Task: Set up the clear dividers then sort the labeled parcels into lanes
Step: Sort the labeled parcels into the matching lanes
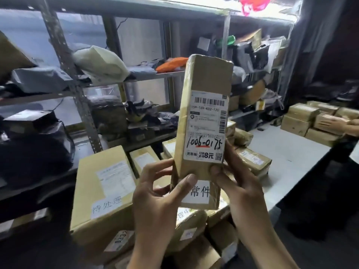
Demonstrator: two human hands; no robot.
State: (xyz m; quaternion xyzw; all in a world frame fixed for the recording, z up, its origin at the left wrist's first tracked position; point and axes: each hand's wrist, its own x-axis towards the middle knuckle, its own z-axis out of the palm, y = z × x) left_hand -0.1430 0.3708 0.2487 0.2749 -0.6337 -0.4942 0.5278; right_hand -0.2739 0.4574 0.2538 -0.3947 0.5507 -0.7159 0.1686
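I hold a tall brown cardboard parcel (pixel 206 82) upright in the middle of the view. Its white shipping label (pixel 206 125) faces me, with a barcode and the handwritten number 1006-0175. My left hand (pixel 155 199) grips the parcel's lower left corner, thumb on the front face. My right hand (pixel 239 187) grips the lower right corner, thumb pressed just under the label. Below the parcel lie more brown parcels; a large box (pixel 101 195) at left bears a handwritten white tag. Another box (pixel 200 193) right behind my hands bears a printed tag. No clear dividers are in view.
A white table (pixel 287 152) stretches to the right with several taped parcels (pixel 252 160) on it. Metal shelves (pixel 81 105) packed with bags and boxes stand behind and to the left. Another person's hand (pixel 338 125) rests on stacked boxes at far right.
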